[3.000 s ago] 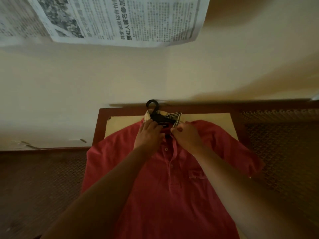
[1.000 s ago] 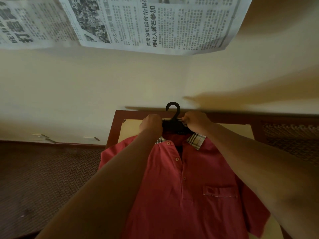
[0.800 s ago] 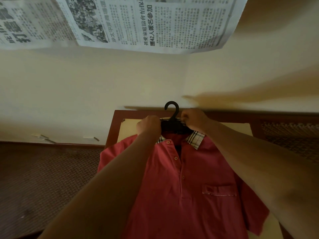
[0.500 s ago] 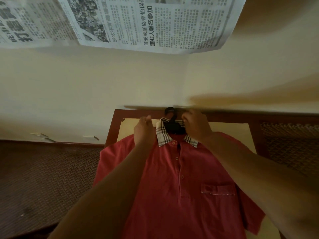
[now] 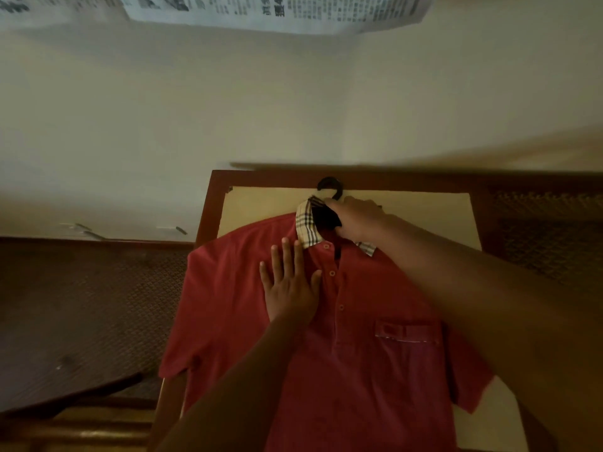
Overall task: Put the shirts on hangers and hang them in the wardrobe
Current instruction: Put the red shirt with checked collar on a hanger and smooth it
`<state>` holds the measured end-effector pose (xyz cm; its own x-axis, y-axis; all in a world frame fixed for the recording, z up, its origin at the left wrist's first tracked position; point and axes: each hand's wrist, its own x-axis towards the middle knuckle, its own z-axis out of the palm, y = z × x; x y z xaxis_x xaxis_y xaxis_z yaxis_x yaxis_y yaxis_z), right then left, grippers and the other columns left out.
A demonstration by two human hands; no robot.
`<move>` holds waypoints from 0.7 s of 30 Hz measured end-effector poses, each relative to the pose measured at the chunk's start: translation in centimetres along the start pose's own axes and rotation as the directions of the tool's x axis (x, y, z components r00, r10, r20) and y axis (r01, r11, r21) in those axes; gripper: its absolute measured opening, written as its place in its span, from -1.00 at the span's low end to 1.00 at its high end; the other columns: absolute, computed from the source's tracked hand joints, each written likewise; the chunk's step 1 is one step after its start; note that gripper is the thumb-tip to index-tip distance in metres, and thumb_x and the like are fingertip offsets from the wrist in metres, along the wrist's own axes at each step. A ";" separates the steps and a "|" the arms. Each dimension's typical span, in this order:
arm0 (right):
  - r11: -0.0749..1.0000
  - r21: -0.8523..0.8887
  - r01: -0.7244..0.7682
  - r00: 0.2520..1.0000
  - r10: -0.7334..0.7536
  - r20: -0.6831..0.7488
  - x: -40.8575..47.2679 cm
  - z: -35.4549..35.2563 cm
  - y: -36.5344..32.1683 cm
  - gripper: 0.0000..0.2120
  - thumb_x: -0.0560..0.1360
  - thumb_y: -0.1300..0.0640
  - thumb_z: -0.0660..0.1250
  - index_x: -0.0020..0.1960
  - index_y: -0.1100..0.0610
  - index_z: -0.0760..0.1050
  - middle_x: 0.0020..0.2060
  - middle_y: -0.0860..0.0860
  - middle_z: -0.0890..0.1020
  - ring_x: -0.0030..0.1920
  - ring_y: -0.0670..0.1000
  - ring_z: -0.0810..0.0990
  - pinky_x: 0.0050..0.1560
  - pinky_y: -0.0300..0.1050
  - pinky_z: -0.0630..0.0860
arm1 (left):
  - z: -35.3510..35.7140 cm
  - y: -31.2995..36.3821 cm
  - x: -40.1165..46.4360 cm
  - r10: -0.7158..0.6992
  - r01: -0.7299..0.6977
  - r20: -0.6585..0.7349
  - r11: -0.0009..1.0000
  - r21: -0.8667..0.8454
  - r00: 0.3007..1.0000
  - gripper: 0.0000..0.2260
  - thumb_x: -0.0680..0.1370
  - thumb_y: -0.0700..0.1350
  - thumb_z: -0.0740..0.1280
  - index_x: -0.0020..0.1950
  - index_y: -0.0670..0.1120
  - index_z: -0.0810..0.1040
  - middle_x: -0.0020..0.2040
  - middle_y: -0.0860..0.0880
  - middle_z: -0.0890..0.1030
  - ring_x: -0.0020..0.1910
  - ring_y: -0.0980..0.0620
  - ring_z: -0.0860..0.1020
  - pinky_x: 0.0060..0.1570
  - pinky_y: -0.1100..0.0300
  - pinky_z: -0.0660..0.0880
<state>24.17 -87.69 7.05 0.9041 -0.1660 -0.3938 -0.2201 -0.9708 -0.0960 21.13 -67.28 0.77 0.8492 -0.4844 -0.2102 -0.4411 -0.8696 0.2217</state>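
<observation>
- We see a red shirt (image 5: 359,337) lying face up on a table (image 5: 434,210) with a pale top and dark wooden edge.
- Our left hand (image 5: 290,285) lies flat on the shirt's chest just left of the buttons, fingers straight and slightly spread, pressing the cloth.
- Our right hand (image 5: 359,220) is at the neck opening, fingers curled round the black hanger (image 5: 330,203) where it goes into the shirt.
- The hanger's hook pokes out past the checked collar (image 5: 306,223), toward the table's far edge.
- A chest pocket (image 5: 408,334) shows on the right side of the shirt.
- A newspaper (image 5: 277,11) hangs on the pale wall (image 5: 228,102) above.
- Dark patterned floor (image 5: 81,305) lies left of the table.
</observation>
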 end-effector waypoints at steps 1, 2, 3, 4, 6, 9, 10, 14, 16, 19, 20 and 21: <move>1.000 0.007 0.013 1.000 -0.013 0.025 -0.1 -0.3 0.0 -0.37 0.51 0.06 0.31 0.50 0.01 0.12 0.16 0.15 0.51 0.02 0.16 0.56 -0.18 -0.06 0.43 | 0.1 0.0 -0.3 -0.003 0.003 -0.002 1.000 0.004 1.000 -0.38 0.58 0.28 -0.20 0.53 0.02 -0.30 0.51 0.01 -0.35 0.49 0.00 -0.37 0.46 -0.08 -0.33; 1.000 0.005 0.021 0.999 -0.021 0.038 0.0 -0.4 0.2 -0.39 0.49 0.06 0.33 0.47 0.02 0.17 0.12 0.13 0.54 0.01 0.15 0.57 -0.18 -0.06 0.44 | 0.2 0.0 -0.5 -0.005 0.005 -0.002 1.000 0.008 1.000 -0.38 0.59 0.27 -0.18 0.54 0.01 -0.29 0.51 0.01 -0.34 0.49 0.00 -0.36 0.46 -0.08 -0.33; 1.000 -0.014 0.024 0.999 -0.024 0.032 0.0 -0.6 0.5 -0.42 0.46 0.06 0.34 0.43 0.03 0.21 0.09 0.11 0.55 0.00 0.14 0.57 -0.16 -0.05 0.46 | 0.2 0.0 -0.6 -0.008 0.008 -0.001 1.000 0.014 1.000 -0.37 0.59 0.28 -0.19 0.54 0.00 -0.29 0.51 0.00 -0.34 0.49 0.00 -0.36 0.46 -0.09 -0.32; 0.999 -0.039 0.018 1.000 -0.017 0.016 0.1 -0.8 1.0 -0.43 0.45 0.05 0.35 0.39 0.02 0.23 0.07 0.10 0.56 0.01 0.14 0.57 -0.13 -0.03 0.46 | 0.2 0.0 -0.6 -0.011 0.011 0.002 1.000 0.020 1.000 -0.37 0.57 0.28 -0.21 0.54 0.00 -0.29 0.51 0.00 -0.34 0.49 0.00 -0.35 0.47 -0.09 -0.31; 0.998 -0.054 -0.014 1.000 0.013 -0.024 0.0 -1.4 2.2 -0.43 0.46 0.05 0.34 0.41 0.01 0.22 0.10 0.08 0.55 0.07 0.14 0.56 -0.01 0.03 0.41 | 0.2 0.0 -0.6 -0.014 0.014 0.007 0.999 0.033 1.000 -0.35 0.54 0.29 -0.27 0.54 -0.01 -0.28 0.52 -0.01 -0.32 0.49 0.00 -0.34 0.47 -0.10 -0.30; 0.995 -0.075 -0.062 0.997 0.058 -0.059 -0.6 -1.3 3.2 -0.45 0.53 0.06 0.30 0.46 0.00 0.20 0.19 0.11 0.53 0.16 0.18 0.51 0.11 0.08 0.38 | 0.2 0.0 -0.6 -0.017 0.015 0.028 0.999 0.047 0.999 -0.33 0.54 0.29 -0.28 0.56 -0.02 -0.25 0.56 -0.04 -0.25 0.53 -0.03 -0.29 0.47 -0.11 -0.29; 0.995 -0.064 -0.077 0.994 0.072 -0.082 -0.9 -0.9 3.3 -0.46 0.54 0.07 0.28 0.48 0.02 0.20 0.22 0.13 0.52 0.20 0.19 0.48 0.13 0.09 0.37 | 0.2 0.0 -0.6 -0.020 0.018 0.034 0.999 0.049 0.999 -0.32 0.53 0.30 -0.29 0.56 -0.02 -0.24 0.57 -0.05 -0.24 0.53 -0.04 -0.27 0.47 -0.11 -0.29; 0.955 0.253 -0.153 0.909 0.236 -0.342 -5.0 1.7 1.6 -0.50 0.55 0.10 0.28 0.46 0.10 0.27 0.22 0.16 0.51 0.23 0.20 0.45 0.15 0.09 0.41 | -0.7 0.1 -0.7 -0.020 0.021 0.008 0.995 -0.099 1.000 -0.28 0.48 0.31 -0.28 0.58 -0.02 -0.12 0.59 -0.05 -0.14 0.55 -0.03 -0.21 0.47 -0.05 -0.28; 0.876 0.440 -0.200 0.778 0.415 -0.471 -9.1 4.3 1.2 -0.55 0.52 0.16 0.31 0.38 0.18 0.37 0.17 0.18 0.54 0.19 0.20 0.49 0.16 0.09 0.42 | -1.4 -0.5 -0.7 -0.021 0.011 -0.047 0.979 -0.205 0.999 -0.29 0.49 0.29 -0.23 0.58 -0.03 -0.02 0.59 -0.05 -0.05 0.55 -0.02 -0.17 0.49 -0.01 -0.24; 0.637 0.573 -0.515 0.566 0.755 -0.331 -16.0 9.0 1.6 -0.51 0.49 0.15 0.33 0.40 0.16 0.36 0.33 0.20 0.43 0.36 0.24 0.35 0.32 0.21 0.26 | -1.8 -1.8 -1.0 0.086 -0.100 -0.094 0.983 -0.155 0.992 -0.34 0.53 0.25 -0.20 0.58 -0.01 0.01 0.59 -0.05 -0.02 0.55 -0.03 -0.16 0.49 0.00 -0.24; 0.516 0.588 -0.623 0.502 0.840 -0.205 -17.5 10.3 2.0 -0.47 0.51 0.11 0.31 0.45 0.14 0.30 0.41 0.20 0.34 0.42 0.25 0.26 0.35 0.25 0.19 | -1.8 -1.8 -1.0 0.149 -0.157 -0.076 0.981 -0.112 0.986 -0.37 0.55 0.25 -0.20 0.58 0.02 -0.02 0.59 -0.03 -0.04 0.55 -0.03 -0.18 0.49 -0.01 -0.25; 0.424 0.580 -0.696 0.460 0.883 -0.094 -18.4 11.1 2.3 -0.44 0.54 0.09 0.28 0.50 0.12 0.22 0.46 0.21 0.26 0.45 0.25 0.18 0.37 0.27 0.14 | -1.7 -1.6 -1.0 0.214 -0.216 -0.038 0.974 -0.067 0.976 -0.40 0.56 0.24 -0.19 0.58 0.05 -0.07 0.59 -0.02 -0.08 0.55 -0.03 -0.20 0.48 -0.03 -0.26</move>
<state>2.95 -84.92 3.92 0.2563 -0.9498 -0.1797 -0.9346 -0.1960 -0.2968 21.48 -65.23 2.29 0.7458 -0.6550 -0.1215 -0.5935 -0.7361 0.3254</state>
